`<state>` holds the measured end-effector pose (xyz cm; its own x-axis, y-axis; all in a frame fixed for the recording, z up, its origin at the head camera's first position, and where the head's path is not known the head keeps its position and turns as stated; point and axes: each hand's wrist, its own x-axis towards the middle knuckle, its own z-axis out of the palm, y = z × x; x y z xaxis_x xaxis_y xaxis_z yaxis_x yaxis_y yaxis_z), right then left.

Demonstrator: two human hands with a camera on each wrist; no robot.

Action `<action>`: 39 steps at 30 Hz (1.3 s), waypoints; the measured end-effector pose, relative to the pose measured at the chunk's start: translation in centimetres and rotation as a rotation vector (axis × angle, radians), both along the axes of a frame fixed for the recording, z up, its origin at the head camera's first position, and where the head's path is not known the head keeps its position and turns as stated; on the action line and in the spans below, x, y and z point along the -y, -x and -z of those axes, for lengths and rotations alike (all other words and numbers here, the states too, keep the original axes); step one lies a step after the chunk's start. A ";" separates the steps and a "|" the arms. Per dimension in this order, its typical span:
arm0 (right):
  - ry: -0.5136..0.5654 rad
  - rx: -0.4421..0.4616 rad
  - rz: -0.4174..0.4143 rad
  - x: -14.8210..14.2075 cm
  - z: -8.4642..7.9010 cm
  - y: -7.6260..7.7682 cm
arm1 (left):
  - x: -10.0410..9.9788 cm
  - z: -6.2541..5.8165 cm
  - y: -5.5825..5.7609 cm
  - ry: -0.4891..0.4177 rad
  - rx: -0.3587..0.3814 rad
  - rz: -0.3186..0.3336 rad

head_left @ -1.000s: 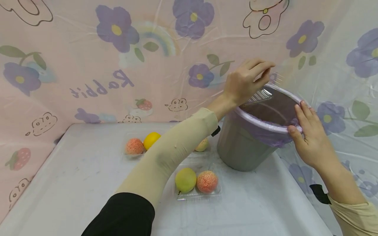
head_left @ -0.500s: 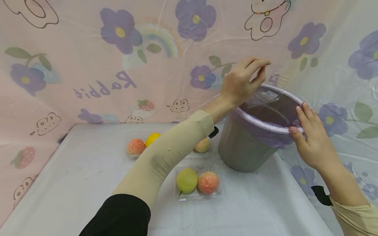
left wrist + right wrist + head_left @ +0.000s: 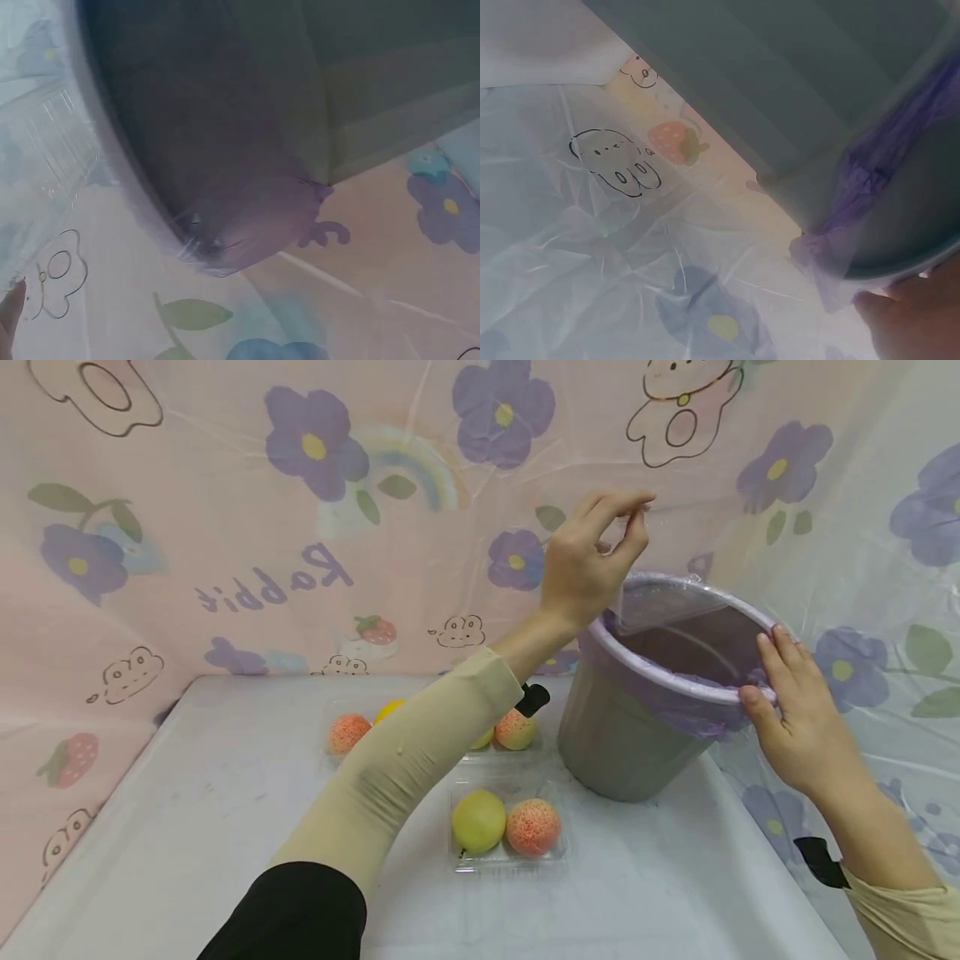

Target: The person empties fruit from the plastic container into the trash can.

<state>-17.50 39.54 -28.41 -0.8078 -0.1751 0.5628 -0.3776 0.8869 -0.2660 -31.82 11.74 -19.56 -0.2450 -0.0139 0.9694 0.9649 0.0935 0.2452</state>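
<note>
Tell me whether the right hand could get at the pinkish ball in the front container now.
Probably, yes: once the right hand leaves the rim of the bin, the way in front of it to the pinkish ball looks free. I can't tell whether the clear container is lidded.

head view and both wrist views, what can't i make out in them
- Inside floor of the grey bin: head view, hidden behind its near rim.
- Yellow-orange fruit: head view, mostly covered by the left sleeve.
- Clear plastic piece: left wrist view, cut off by the left edge.
- Left hand: left wrist view, mostly cut off by the left edge.
</note>
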 end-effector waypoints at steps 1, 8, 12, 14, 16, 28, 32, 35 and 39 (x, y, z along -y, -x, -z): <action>0.002 -0.003 0.000 0.0 0.0 0.0 | 0.2 0.0 -0.1 -0.026 0.012 0.033; 0.004 -0.026 -0.009 0.0 0.1 0.0 | 2.0 0.0 -1.2 -0.177 0.089 0.122; 0.003 -0.041 -0.020 0.0 0.2 0.1 | 3.5 0.4 -1.5 -0.221 0.088 0.137; 0.004 -0.042 -0.023 0.0 0.3 0.1 | 4.4 0.8 -1.6 -0.229 0.071 0.156; 0.003 -0.035 -0.022 -0.1 0.3 0.1 | 5.2 1.3 -1.8 -0.234 0.052 0.167; -0.003 -0.043 -0.037 -0.2 0.2 0.2 | 13.3 4.6 -2.5 -0.295 0.153 0.127; -0.009 -0.033 -0.034 -0.3 0.0 0.1 | 16.5 6.1 -2.7 -0.321 0.212 0.102; -0.028 -0.005 -0.020 -0.3 -0.2 0.0 | 18.9 7.2 -3.1 -0.348 0.270 0.081; -0.070 0.032 0.007 -0.2 -0.4 -0.2 | 22.0 8.7 -4.1 -0.376 0.334 0.045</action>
